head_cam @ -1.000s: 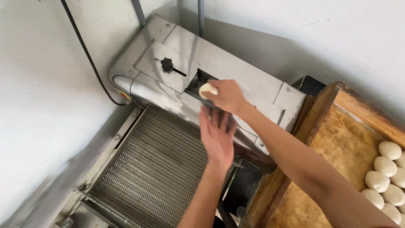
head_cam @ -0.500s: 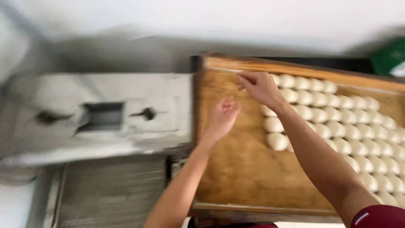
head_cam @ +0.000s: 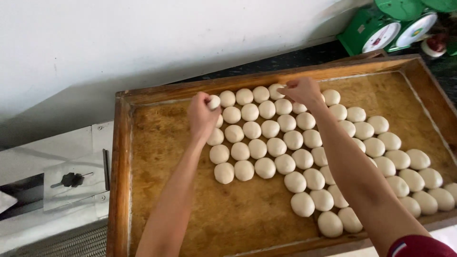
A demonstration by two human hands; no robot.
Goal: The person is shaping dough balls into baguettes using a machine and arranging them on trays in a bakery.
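A wide wooden tray [head_cam: 143,157] holds several rows of pale round dough balls [head_cam: 266,147]. My left hand [head_cam: 202,116] is over the tray's far left part, fingers closed on one dough ball [head_cam: 213,101] at the end of the back row. My right hand [head_cam: 302,91] reaches to the back row near the tray's far rim and pinches a dough ball [head_cam: 285,89] there. Both forearms stretch across the tray from the near edge.
A grey metal dough machine [head_cam: 52,181] with a black knob [head_cam: 71,179] and a mesh conveyor [head_cam: 71,242] stands left of the tray. Green weighing scales [head_cam: 381,28] sit at the back right. A white wall runs behind.
The view has swung right from the machine to the tray. My right hand left the machine's slot, and both hands now grip dough balls in the back row.
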